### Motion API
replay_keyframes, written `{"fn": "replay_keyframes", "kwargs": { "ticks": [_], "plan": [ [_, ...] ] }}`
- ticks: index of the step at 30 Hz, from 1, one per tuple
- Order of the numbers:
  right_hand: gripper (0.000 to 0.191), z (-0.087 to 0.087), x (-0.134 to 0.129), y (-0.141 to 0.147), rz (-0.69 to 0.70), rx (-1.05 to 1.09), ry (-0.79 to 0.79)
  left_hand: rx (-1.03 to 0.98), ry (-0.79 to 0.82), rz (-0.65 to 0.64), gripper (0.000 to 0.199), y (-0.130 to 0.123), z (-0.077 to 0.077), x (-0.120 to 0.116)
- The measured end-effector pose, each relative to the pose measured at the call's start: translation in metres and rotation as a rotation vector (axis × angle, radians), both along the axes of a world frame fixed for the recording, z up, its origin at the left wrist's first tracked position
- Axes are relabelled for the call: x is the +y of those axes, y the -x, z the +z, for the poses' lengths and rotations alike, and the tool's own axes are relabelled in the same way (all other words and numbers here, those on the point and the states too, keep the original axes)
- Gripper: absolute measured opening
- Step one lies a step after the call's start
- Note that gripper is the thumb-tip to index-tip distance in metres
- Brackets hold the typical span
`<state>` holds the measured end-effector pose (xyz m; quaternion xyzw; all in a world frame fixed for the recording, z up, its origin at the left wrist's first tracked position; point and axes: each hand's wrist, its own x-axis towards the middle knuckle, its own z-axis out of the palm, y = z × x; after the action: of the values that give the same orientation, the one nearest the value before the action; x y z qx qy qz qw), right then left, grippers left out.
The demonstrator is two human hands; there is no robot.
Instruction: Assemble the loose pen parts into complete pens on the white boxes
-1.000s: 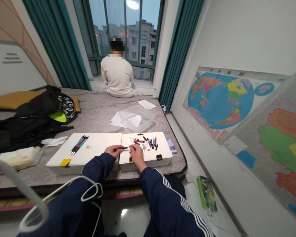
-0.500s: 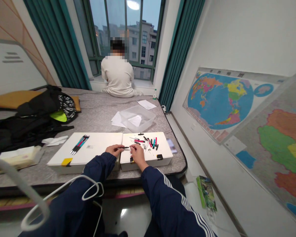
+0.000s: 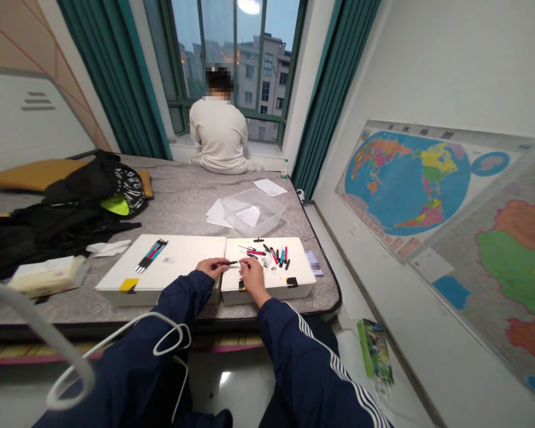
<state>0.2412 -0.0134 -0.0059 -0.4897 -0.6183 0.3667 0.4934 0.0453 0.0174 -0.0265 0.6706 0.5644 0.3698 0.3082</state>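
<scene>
Black pen part [image 3: 232, 263], level above the white box's [image 3: 301, 289] inner edge, pinched in the left hand's [image 3: 211, 267] closed fingertips! Right hand [image 3: 252, 276] curls nearly closed at the other end, its hold unclear; level steadies alignment, probably, with loose pen pieces [image 3: 282, 257] near.

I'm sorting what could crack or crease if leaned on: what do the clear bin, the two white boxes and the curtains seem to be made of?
Bin: probably plastic, frosted; papers show through it.
Left box and right box: likely cardboard, smooth and matt, with flat faces and crisp edges.
Curtains: apparently woven fabric, dull teal, hanging in soft folds.
</scene>
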Motion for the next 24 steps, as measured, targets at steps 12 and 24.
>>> {"fn": "replay_keyframes", "kwargs": {
  "ticks": [12,24],
  "plan": [
    [0.025,0.002,0.000,0.000,0.042,-0.017,0.009,0.076,-0.033,-0.026,0.036,-0.002,0.005,-0.005],
    [0.023,0.004,-0.002,0.000,0.085,0.007,0.032,0.190,-0.094,-0.044,0.025,-0.003,0.019,-0.013]
  ]
}}
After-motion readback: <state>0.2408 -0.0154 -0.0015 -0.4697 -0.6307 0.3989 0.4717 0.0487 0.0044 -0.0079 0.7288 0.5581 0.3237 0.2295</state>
